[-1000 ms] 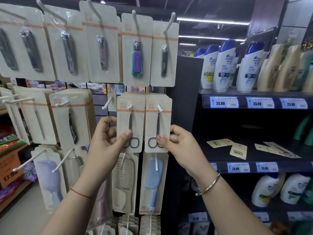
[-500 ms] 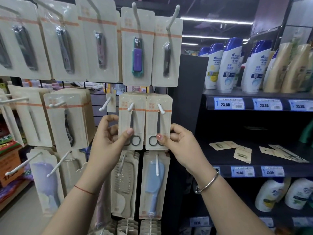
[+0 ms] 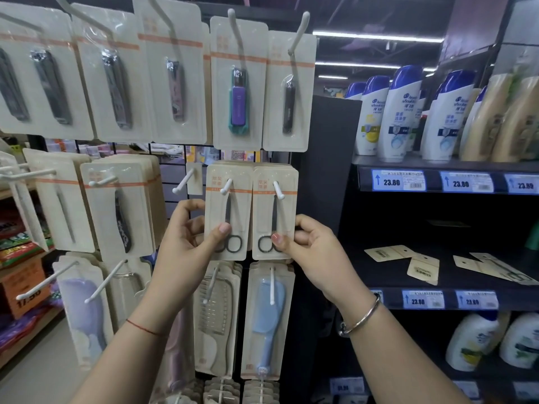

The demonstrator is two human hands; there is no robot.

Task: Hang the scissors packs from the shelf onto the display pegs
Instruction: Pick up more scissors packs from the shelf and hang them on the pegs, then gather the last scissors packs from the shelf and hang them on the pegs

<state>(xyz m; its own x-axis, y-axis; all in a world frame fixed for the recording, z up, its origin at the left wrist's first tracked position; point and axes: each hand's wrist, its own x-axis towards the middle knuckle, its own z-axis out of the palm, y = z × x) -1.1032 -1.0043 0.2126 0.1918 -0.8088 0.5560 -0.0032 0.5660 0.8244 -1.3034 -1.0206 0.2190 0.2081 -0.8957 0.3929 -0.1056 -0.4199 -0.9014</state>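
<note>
At frame centre, two hung scissors packs point(image 3: 228, 212) point(image 3: 274, 214) are pinched by left hand point(image 3: 186, 243) and right hand point(image 3: 313, 246); an outward tug risks unhooking from pegs point(image 3: 226, 188).

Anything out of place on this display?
Yes: loose card packs lie scattered flat and askew on the dark shelf at right, not hung. The two hung scissors packs look straight.

Dark shelving point(image 3: 393, 277) right; strip lights point(image 3: 376, 36) overhead; pale floor point(image 3: 35, 374), possibly tiled.

ceiling tubes point(image 3: 377, 37) bright | shelf point(image 3: 388, 275) dim | edges bowed (wide-angle) | soft focus
</note>
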